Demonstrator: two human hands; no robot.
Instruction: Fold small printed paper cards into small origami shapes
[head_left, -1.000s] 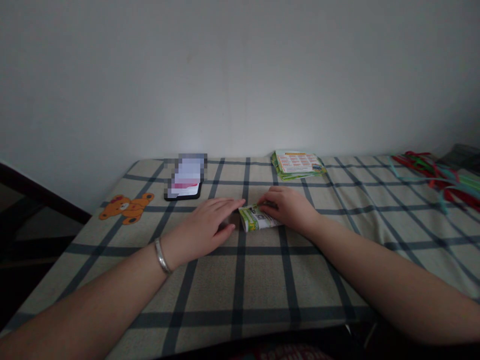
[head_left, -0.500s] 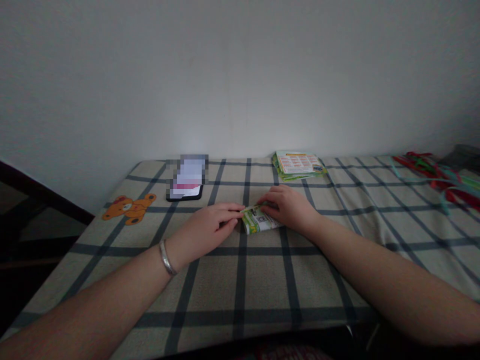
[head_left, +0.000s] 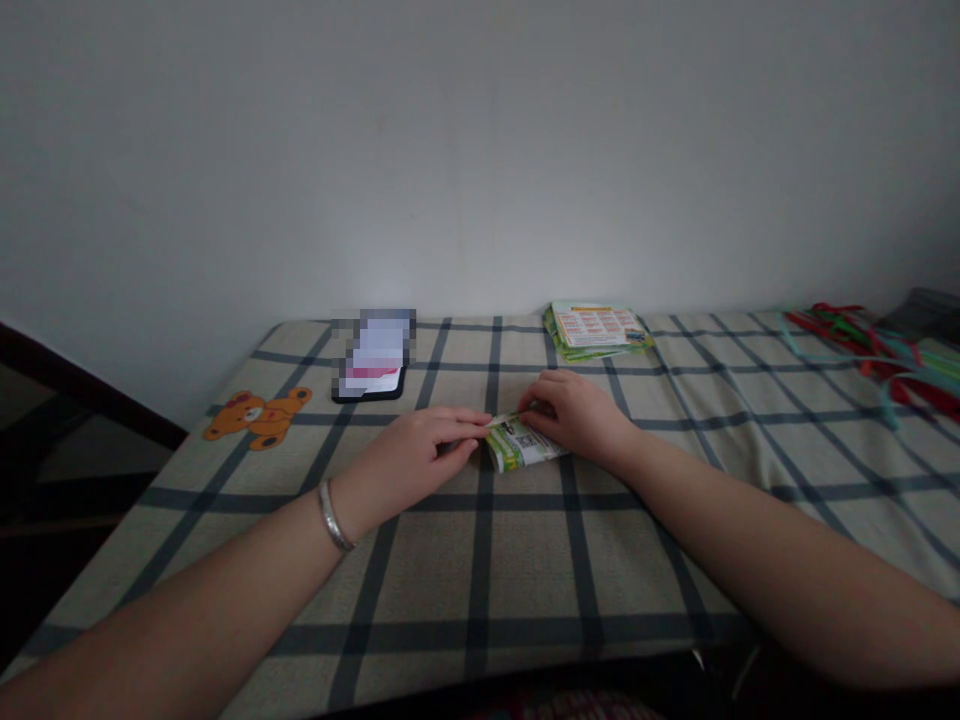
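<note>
A folded green-and-white printed leaflet [head_left: 523, 443] lies on the checked cloth between my hands, a square code showing on its face. My left hand [head_left: 424, 447], with a silver bangle at the wrist, has its fingers closed together on the leaflet's left upper corner. Along the upper right edge, my right hand [head_left: 574, 412] is curled over the paper, thumb and fingers pinching it. The leaflet's right end is hidden beneath the right hand.
A stack of similar leaflets [head_left: 598, 328] lies by the wall. Left of it is a phone [head_left: 375, 355] with a blurred screen, then a bear cutout [head_left: 259, 418]. Red, green and pale blue ribbons [head_left: 877, 360] lie at the far right on the checked cloth [head_left: 420, 590].
The leaflet's near edge has shifted slightly toward me, and its upper edge looks a little more raised. Both hands stay almost in place on it.
</note>
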